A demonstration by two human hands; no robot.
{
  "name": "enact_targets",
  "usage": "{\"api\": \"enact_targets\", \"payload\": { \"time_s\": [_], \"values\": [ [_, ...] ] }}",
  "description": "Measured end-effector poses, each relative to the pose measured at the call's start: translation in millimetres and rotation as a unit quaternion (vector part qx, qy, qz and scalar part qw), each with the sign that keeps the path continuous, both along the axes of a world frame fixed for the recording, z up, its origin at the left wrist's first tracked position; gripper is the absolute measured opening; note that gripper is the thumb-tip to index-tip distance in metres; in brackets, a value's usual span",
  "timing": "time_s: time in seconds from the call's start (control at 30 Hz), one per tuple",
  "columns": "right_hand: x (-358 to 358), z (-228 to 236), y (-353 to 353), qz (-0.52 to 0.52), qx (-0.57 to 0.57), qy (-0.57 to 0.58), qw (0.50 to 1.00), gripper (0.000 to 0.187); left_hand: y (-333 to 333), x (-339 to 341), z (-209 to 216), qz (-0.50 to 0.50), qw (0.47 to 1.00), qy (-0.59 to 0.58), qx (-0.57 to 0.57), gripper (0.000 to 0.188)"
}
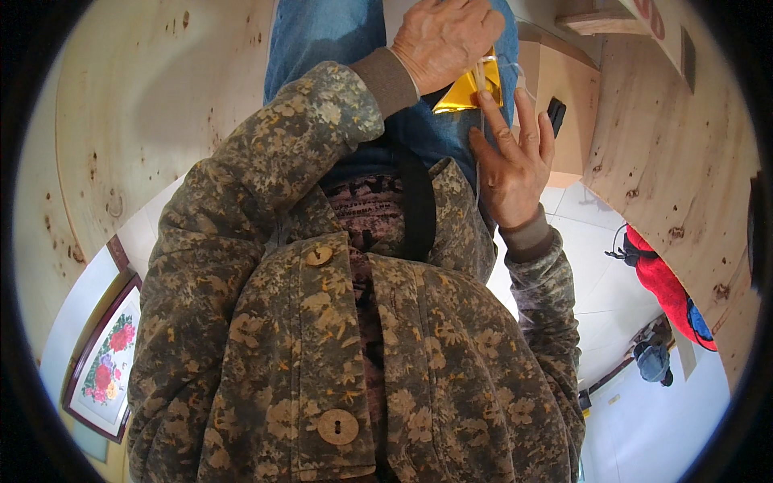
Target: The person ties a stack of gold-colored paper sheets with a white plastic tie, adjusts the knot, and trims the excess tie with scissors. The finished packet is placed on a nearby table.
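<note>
Fingers (485, 28) of the left hand (435, 48) are lying bent in toward the palm at the upper edge of the view, knuckles showing; their tips are hiding from sight, so whether they are gripping anything cannot be told. Fingers of the right hand (515, 165) are standing apart and loosely extended, pointing up the view, with the index tip resting at the lower edge of the gold foil piece (460, 97) and the thumb sitting lower, clear of the index finger; no closed grip is showing. Foil piece, shiny, is lying over the lap between the two hands, below the left and beside the right index fingertip; a narrow pale strip (481, 75) is running along its face. Left wrist is reaching across from the left, its brown cuff (388, 83) slanting; right wrist is rising nearly upright from its own cuff (530, 236). Both forearms are wearing the sleeves of a camouflage jacket (262, 378). Blue jeans (318, 56) are spreading beneath the hands. Tan box (570, 84) is standing beyond the right hand, and pale wooden panels (145, 88) are flanking both sides.
</note>
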State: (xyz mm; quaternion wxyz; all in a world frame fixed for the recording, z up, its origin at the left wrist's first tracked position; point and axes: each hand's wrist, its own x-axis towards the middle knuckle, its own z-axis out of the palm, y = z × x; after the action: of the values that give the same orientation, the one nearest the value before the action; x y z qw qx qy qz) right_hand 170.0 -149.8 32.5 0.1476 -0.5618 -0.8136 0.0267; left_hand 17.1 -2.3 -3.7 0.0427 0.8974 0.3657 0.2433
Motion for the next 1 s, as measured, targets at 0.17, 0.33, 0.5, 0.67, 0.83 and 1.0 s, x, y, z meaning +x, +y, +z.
{"api": "enact_targets", "payload": {
  "time_s": [0.17, 0.33, 0.5, 0.67, 0.83, 1.0],
  "values": [
    [2.2, 0.4, 5.1, 0.017, -0.005, 0.019, 1.000, 0.007, 1.0, 0.4, -4.0, 0.004, 1.000, 0.007, 0.027, 0.010],
    [2.0, 5.0, 3.8, 0.020, -0.016, 0.012, 1.000, 0.008, 2.4, -0.4, -4.6, -0.003, 0.999, -0.040, -0.005, 0.010],
    [0.7, 5.9, 3.4, 0.016, -0.019, 0.013, 1.000, 0.007, 0.7, -5.6, -0.5, 0.003, 0.998, -0.062, -0.001, 0.010],
    [3.0, 2.3, 2.5, 0.007, -0.028, 0.046, 0.999, 0.007, 4.6, -9.1, 1.5, -0.004, 0.997, -0.056, 0.060, 0.010],
    [4.8, 1.7, 2.0, 0.012, -0.028, 0.049, 0.998, 0.008, 3.5, -9.5, 1.5, 0.015, 0.995, -0.081, 0.063, 0.008],
    [5.0, 4.4, 3.4, 0.027, -0.022, 0.003, 0.999, 0.008, 3.9, -9.3, 2.0, 0.019, 0.996, -0.058, 0.058, 0.007]
  ]
}}
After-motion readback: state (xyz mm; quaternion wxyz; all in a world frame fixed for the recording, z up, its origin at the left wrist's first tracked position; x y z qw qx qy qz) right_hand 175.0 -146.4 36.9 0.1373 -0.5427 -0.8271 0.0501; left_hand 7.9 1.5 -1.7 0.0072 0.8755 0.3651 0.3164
